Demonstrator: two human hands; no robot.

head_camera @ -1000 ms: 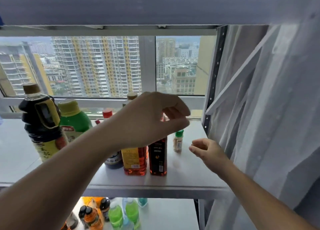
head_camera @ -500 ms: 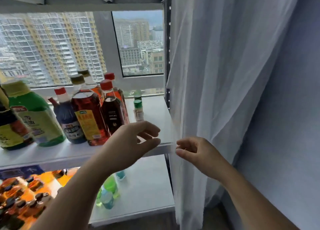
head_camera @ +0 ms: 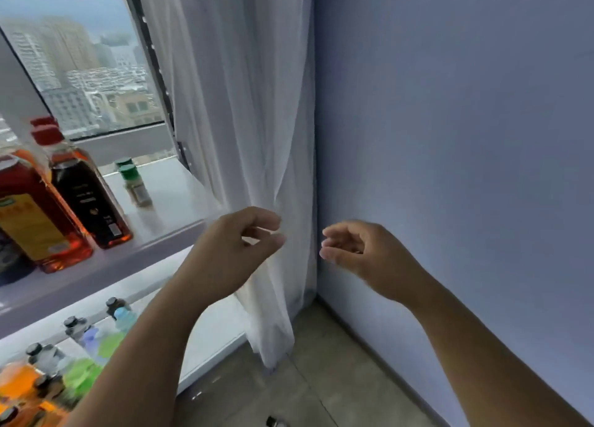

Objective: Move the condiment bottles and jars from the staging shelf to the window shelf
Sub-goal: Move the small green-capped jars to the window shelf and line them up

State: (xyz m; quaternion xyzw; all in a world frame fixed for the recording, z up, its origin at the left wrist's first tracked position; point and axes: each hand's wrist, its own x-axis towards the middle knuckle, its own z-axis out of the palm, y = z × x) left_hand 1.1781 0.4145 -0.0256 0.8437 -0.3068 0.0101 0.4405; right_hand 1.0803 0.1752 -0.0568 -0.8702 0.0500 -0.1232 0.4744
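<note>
both hands empty, fingers loosely curled: left hand point(head_camera: 231, 249) w/ fingertips by the curtain point(head_camera: 257, 137), right hand point(head_camera: 356, 253) just beside, bottles left upright on the window shelf point(head_camera: 167, 201) behind—prob. heading for more.

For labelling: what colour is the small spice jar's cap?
Green, on the spice jar, head view.

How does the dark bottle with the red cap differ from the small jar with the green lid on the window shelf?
The dark bottle is tall, with a red cap and nearly black liquid; the small jar is much shorter, with a green lid and pale contents. The bottle stands near the shelf's front edge, beside other bottles; the jar stands further back, apart from them. Both stand upright on the window shelf, untouched by either hand.
</note>
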